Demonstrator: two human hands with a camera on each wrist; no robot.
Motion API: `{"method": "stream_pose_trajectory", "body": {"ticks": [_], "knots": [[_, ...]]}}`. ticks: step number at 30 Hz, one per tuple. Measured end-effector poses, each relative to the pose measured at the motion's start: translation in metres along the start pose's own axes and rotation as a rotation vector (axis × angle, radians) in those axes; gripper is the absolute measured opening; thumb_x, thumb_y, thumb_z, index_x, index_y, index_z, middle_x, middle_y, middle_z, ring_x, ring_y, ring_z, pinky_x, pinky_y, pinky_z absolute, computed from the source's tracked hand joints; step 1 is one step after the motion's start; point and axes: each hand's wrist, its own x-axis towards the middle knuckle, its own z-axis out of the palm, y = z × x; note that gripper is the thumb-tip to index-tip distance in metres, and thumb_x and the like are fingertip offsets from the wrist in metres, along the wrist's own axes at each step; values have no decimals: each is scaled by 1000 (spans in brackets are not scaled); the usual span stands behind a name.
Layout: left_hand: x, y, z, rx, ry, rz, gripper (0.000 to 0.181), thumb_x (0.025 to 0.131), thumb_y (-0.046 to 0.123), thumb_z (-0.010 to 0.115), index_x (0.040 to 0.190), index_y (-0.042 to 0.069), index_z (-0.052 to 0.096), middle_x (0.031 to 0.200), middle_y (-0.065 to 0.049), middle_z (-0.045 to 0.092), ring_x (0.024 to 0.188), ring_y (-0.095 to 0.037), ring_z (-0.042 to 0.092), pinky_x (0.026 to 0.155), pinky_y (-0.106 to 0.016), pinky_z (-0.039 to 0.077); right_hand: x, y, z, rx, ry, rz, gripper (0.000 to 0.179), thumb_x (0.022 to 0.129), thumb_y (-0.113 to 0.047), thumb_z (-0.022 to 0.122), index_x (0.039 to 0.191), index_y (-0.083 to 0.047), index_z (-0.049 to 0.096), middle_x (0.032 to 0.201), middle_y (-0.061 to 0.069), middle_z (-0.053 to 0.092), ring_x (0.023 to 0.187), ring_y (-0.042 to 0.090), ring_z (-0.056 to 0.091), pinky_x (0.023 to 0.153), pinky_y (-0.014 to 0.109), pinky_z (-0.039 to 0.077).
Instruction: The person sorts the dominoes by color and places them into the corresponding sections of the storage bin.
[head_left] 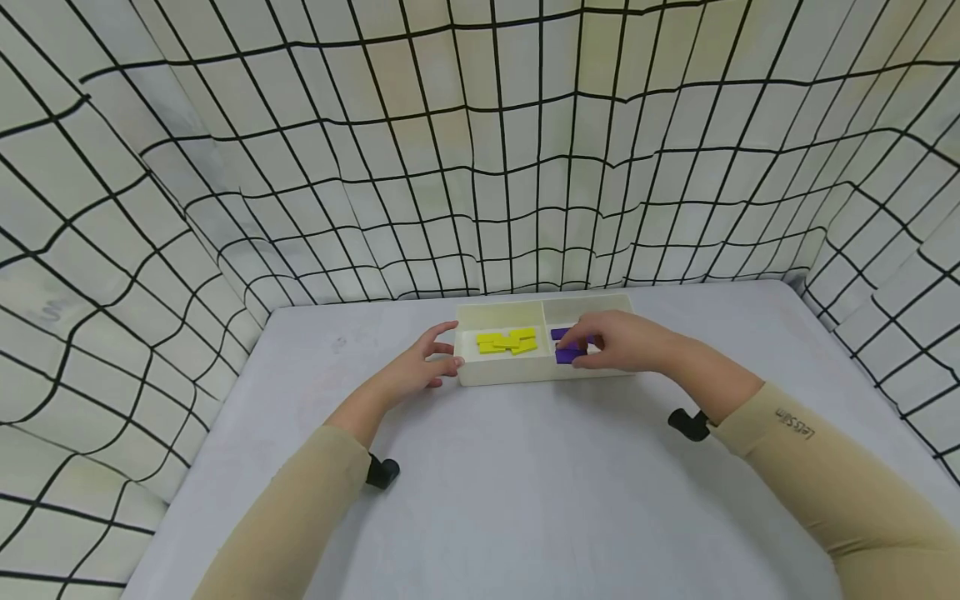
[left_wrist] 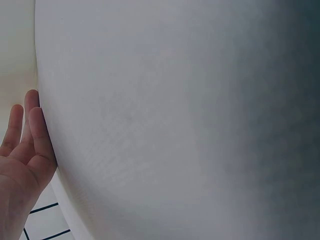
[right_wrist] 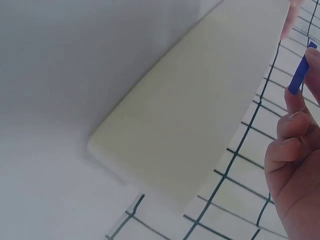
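Note:
A white two-compartment box [head_left: 502, 372] stands at the far side of the table. Several yellow rectangular pieces [head_left: 507, 342] lie in its left compartment. Purple pieces [head_left: 566, 334] are in the right compartment, partly hidden by my right hand [head_left: 618, 340]. That hand is over the right compartment and pinches a flat purple piece [right_wrist: 300, 74] between thumb and fingertip; the piece looks blue in the right wrist view. At the box's left end is my left hand [head_left: 415, 372], its fingers spread and relaxed, with the thumb and index fingertips right at the edge.
A white-covered table [head_left: 480, 500] spreads out in front of the box. Close behind the box rises a white wall with a black grid [head_left: 525, 192], which continues along both sides. A dark wrist camera [head_left: 384, 473] sticks out below the left sleeve, another [head_left: 687, 424] below the right.

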Motion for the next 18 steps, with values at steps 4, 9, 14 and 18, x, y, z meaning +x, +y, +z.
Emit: {"method": "stream_pose_trajectory", "body": {"ticks": [4,9,14,18], "knots": [[0,0,-1,9,0,0,74,92,43,69,150,51,23,144,-2,44,113,-18,62,98,-41,47,-1,10,-5,5,20,14,30,91,-26,73,121,-24,71,97,-6,62,88,18,55,76,32,49],[-1,-1,-2,11,0,8,74,92,44,68,150,51,23,145,-2,44,113,-18,62,99,-41,47,5,20,-6,5,38,47,30,91,-26,73,121,-22,71,97,-5,63,88,18,55,78,34,49],[0,-2,-1,18,-4,7,74,92,45,68,150,52,23,145,-2,43,113,-18,62,99,-41,47,16,28,-3,-42,28,87,30,91,-26,73,121,-21,71,99,-3,64,91,19,57,84,38,51],[0,-3,-2,17,-4,8,74,92,45,68,150,52,23,144,-2,44,113,-17,62,99,-41,47,24,34,-1,-112,22,105,30,91,-25,73,121,-20,71,101,-2,65,93,19,58,86,41,50]]}}
